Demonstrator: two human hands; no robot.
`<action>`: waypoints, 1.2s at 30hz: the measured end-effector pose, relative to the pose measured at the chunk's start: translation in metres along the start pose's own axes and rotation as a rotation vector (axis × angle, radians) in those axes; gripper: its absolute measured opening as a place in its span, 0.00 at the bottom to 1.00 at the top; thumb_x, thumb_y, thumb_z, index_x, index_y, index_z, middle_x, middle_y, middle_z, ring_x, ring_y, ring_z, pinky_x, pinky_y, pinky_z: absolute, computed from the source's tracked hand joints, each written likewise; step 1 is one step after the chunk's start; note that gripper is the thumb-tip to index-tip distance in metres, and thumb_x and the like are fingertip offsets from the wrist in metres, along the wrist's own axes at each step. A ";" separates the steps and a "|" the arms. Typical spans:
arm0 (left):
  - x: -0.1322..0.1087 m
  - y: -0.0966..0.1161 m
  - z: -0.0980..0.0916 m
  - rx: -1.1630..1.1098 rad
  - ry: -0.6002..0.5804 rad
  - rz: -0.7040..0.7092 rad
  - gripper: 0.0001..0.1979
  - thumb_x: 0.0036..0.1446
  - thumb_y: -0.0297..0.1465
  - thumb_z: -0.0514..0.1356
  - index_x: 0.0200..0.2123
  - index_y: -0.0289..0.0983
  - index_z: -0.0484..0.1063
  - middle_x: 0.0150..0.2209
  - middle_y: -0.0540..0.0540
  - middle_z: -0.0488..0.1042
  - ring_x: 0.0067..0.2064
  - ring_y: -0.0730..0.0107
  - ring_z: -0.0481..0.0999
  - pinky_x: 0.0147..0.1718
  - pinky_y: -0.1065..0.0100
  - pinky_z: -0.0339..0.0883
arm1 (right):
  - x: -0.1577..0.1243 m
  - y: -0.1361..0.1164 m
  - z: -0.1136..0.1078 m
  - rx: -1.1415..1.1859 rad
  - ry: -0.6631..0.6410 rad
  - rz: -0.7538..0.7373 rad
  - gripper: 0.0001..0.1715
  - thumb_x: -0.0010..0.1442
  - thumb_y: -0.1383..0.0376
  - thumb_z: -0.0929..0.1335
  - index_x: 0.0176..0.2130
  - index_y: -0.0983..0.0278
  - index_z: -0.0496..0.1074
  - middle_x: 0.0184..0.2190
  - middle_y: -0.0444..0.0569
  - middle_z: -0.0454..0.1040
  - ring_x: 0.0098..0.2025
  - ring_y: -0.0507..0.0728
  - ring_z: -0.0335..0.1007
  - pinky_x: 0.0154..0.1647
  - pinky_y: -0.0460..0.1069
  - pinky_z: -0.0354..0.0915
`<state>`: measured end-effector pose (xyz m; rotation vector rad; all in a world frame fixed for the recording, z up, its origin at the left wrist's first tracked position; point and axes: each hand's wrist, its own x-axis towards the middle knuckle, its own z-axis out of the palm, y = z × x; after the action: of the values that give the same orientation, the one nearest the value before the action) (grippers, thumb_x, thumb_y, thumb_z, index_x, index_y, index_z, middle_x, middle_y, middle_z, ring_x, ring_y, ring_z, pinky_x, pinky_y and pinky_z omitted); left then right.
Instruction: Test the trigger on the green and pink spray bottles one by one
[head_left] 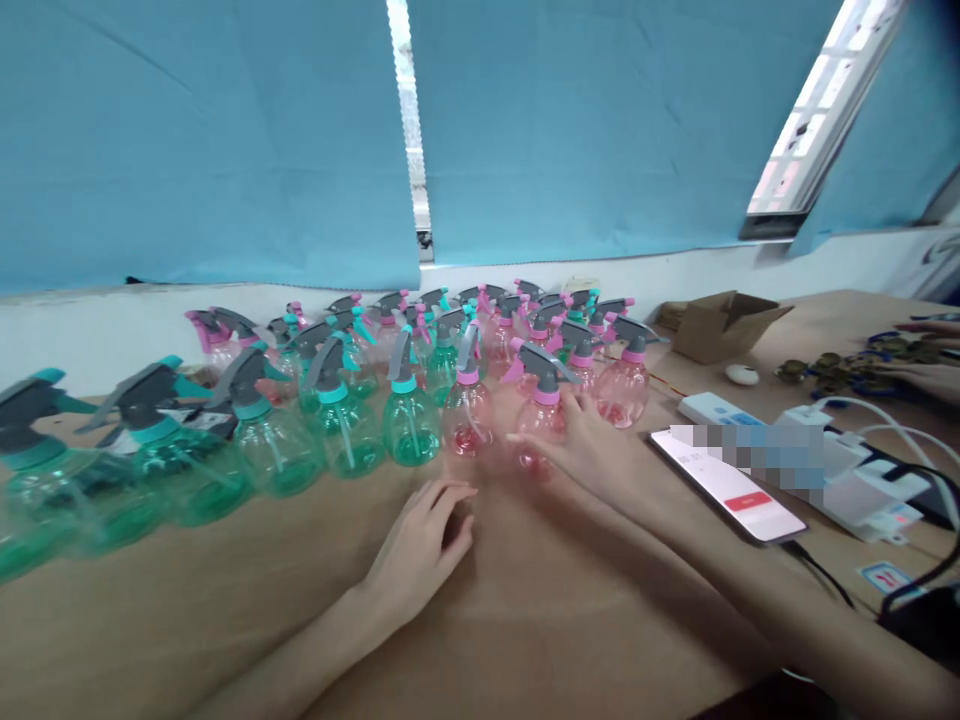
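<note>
My right hand (592, 452) is closed round a pink spray bottle (541, 418), its thumb across the front and its fingers at the right side. That bottle stands upright on the table, with a grey trigger head and a pink collar. Touching nothing but the table, my left hand (424, 540) rests with loosely bent fingers, the thumb apart from them. Just beyond it are another pink spray bottle (466, 420) and a green spray bottle (412, 430). More green bottles (349, 440) form a row toward the left edge.
Behind the front row stand several more pink and green spray bottles (504, 335). To the right lie a phone (724, 485), a power strip (855, 500) with cables, a cardboard box (724, 325) and a white oval object (742, 375). Another person's hands (930, 375) are beside bronze-coloured round pieces (829, 370).
</note>
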<state>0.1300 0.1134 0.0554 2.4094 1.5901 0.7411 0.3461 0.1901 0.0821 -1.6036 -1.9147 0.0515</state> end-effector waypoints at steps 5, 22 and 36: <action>-0.001 0.013 -0.010 -0.126 0.029 -0.094 0.16 0.59 0.33 0.52 0.51 0.41 0.59 0.52 0.45 0.67 0.53 0.61 0.67 0.52 0.54 0.63 | -0.033 -0.005 -0.025 0.055 0.046 -0.154 0.34 0.49 0.40 0.65 0.46 0.59 0.68 0.48 0.58 0.67 0.49 0.72 0.65 0.44 0.65 0.64; 0.029 0.050 -0.045 -0.448 0.198 -0.129 0.26 0.55 0.36 0.58 0.56 0.39 0.56 0.54 0.42 0.65 0.54 0.58 0.66 0.53 0.54 0.61 | -0.076 -0.057 0.016 0.733 -0.266 -0.327 0.42 0.46 0.51 0.73 0.55 0.59 0.57 0.51 0.53 0.65 0.53 0.65 0.62 0.52 0.61 0.62; 0.020 0.008 -0.062 -0.527 0.254 -0.193 0.15 0.53 0.28 0.55 0.45 0.45 0.67 0.33 0.50 0.72 0.36 0.63 0.74 0.40 0.60 0.69 | -0.043 -0.032 0.045 0.509 -0.393 -0.595 0.17 0.65 0.61 0.59 0.51 0.60 0.65 0.50 0.49 0.71 0.53 0.56 0.65 0.54 0.55 0.62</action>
<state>0.1128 0.1196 0.1187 1.8189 1.4459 1.2768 0.2990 0.1588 0.0408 -0.6899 -2.3565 0.5869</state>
